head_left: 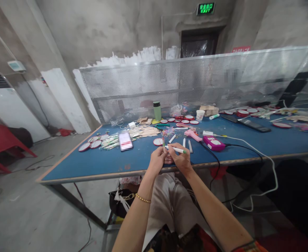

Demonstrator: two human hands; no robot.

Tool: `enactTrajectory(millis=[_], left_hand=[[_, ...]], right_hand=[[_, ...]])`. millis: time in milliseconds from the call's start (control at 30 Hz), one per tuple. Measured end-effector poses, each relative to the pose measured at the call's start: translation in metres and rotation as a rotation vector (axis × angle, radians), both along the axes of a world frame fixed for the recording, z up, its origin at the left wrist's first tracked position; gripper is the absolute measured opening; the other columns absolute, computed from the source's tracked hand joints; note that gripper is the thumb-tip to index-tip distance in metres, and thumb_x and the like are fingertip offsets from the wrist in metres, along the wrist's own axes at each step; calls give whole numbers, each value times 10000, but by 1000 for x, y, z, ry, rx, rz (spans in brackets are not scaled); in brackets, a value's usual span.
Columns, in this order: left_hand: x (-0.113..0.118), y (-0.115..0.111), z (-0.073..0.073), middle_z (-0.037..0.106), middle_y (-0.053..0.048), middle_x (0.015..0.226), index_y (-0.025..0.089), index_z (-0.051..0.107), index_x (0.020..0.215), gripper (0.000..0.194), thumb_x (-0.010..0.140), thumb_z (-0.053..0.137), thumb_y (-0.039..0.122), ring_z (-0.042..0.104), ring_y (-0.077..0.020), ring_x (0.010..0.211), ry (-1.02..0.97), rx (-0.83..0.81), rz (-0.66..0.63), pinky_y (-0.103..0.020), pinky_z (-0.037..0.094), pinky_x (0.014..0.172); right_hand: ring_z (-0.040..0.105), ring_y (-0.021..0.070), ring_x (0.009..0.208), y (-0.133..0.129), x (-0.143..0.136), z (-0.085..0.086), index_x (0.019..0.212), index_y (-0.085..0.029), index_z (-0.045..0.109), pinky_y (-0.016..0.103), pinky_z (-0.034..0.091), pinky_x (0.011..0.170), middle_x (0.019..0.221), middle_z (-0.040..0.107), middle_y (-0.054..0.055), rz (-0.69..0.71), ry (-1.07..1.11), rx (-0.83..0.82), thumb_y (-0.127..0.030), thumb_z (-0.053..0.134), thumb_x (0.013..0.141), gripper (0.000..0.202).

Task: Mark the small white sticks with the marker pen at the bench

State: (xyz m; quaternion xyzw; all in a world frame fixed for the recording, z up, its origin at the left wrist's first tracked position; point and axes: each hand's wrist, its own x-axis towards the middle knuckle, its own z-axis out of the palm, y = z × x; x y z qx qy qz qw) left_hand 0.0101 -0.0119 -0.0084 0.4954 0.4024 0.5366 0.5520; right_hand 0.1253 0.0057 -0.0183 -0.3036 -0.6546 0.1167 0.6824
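Close to the table's front edge, my left hand (pixel 158 159) is closed around a thin, flat upright stick (pixel 163 142) with reddish and green colour on it. A white marker (pixel 179 150) with a green end is gripped by my right hand (pixel 182 160) like a pen, its tip towards the stick. Both hands are close together, perhaps touching. Just beyond them lie a round white disc (pixel 158 141) with a red rim and another white marker (pixel 172 139). Two more white markers (pixel 190 146) are to the right of my right hand.
On the blue table (pixel 91 166) are a pink glue gun (pixel 193 135), a purple box (pixel 214 142) with cables, a phone (pixel 125 141) and wooden sticks (pixel 147 131). Farther back stand a green bottle (pixel 157 111) and a paper cup (pixel 200 114) before a perforated metal screen (pixel 133 84).
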Motion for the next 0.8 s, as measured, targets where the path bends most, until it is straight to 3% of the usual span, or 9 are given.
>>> enactTrajectory(millis=[800], left_hand=[[-1, 2, -2, 637, 41, 567, 179, 548, 752, 98, 703, 622, 220, 630, -132, 499, 3, 10, -4, -269, 556, 552]], right_hand=[[618, 140, 620, -2, -1, 1, 750, -177, 675, 261, 500, 618, 693, 679, 29, 28, 10, -9, -228, 553, 872, 180]])
